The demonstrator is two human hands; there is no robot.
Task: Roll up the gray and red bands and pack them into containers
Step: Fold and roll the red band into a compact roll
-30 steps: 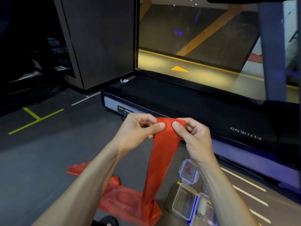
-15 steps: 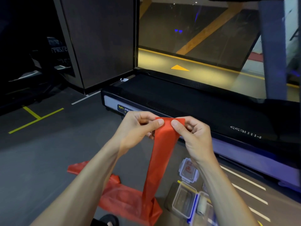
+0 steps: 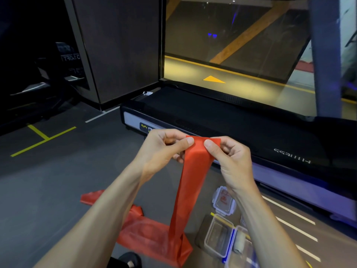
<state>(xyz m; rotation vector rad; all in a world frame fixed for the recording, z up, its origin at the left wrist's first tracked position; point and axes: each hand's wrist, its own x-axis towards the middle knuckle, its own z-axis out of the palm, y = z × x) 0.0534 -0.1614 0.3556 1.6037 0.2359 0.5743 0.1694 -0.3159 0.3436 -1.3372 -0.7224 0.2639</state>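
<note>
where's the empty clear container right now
Head view, lower right: the empty clear container sits open on the floor, right of the red band, under the right hand's forearm.

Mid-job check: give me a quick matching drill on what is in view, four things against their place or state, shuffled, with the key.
Things:
1. red band
2. gray roll
3. empty clear container
4. loose lid

Places or states:
A. lying flat on the floor near the treadmill
B. top end pinched by left hand and right hand, the rest trailing to the floor
C. open on the floor, nothing inside
D. inside a container at the lower right

Pairs: 1-B, 2-D, 3-C, 4-A
</note>
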